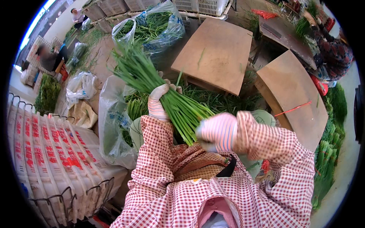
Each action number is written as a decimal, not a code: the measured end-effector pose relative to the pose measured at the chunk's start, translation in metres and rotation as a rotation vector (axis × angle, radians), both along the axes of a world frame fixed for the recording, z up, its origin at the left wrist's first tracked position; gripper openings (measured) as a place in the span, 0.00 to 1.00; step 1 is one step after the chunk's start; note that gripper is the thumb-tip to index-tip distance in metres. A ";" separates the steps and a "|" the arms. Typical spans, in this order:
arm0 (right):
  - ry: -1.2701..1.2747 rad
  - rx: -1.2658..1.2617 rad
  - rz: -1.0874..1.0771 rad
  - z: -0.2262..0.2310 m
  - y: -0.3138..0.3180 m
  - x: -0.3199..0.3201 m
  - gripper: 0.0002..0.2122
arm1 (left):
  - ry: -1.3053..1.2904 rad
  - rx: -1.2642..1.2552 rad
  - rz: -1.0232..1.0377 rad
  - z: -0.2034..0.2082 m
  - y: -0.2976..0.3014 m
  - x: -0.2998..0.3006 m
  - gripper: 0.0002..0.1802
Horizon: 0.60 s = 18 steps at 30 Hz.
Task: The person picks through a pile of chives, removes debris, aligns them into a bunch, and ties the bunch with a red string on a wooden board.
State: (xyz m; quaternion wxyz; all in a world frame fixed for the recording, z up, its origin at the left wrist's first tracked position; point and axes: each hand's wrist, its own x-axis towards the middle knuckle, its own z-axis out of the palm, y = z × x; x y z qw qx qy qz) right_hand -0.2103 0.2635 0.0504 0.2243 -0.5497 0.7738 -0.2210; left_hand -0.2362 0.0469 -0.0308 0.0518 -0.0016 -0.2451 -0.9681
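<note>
A thick bunch of garlic chives (171, 98) slants across my lap, its dark leaf tips up and to the left and its paler stem ends toward me. My left hand (159, 97), in a pale knitted glove, is wrapped round the middle of the bunch. Beside the stem ends is my right hand (217, 131), in a striped glove. Motion smears its fingers, so I cannot tell whether they grip any stems. More loose chives (135, 108) lie in an open clear plastic bag (114, 117) left of my knees.
A low wooden table (216, 49) stands ahead, and a wooden board (294, 95) with a red tie on it is at the right. Another bag of greens (150, 28) sits beyond. A white crate (57, 152) is at my left. Bundled greens (329, 152) line the far right. Other people sit farther off.
</note>
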 end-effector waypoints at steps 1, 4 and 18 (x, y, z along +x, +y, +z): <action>-0.077 0.278 0.124 0.007 -0.001 0.008 0.10 | 0.080 0.048 -0.047 -0.005 -0.008 -0.001 0.26; -0.350 0.688 0.064 0.002 0.029 0.027 0.19 | 0.234 0.235 -0.143 -0.001 -0.028 0.012 0.30; -0.696 -0.378 -0.643 -0.058 0.016 0.000 0.10 | 0.388 0.340 -0.333 -0.017 0.001 0.024 0.33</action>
